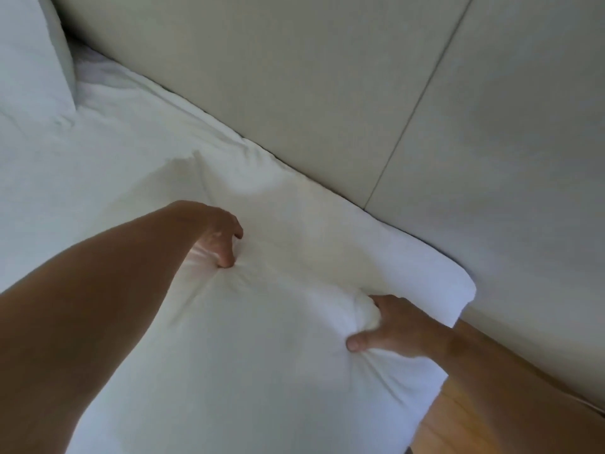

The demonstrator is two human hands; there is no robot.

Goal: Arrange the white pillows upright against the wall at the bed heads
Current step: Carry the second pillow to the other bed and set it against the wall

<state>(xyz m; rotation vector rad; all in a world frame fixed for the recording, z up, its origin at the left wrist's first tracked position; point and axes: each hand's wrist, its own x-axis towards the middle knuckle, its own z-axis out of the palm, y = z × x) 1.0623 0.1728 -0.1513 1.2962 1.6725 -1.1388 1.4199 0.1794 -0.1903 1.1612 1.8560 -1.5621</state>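
Padded wall [327,77] behind; left hand [217,239], right hand [389,326] both clutching pillow [278,322].

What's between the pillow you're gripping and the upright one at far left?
Head view: only bare, wrinkled white bedsheet separates the gripped white pillow from the upright white pillow.

Soft, even light fills the scene, brightest on the white pillow [294,273], whose folds wash out to near glare. The upper left falls into cooler, dimmer shade. The whole picture is slightly blurred, and wide-angle distortion bends the wall panel seam [422,99].
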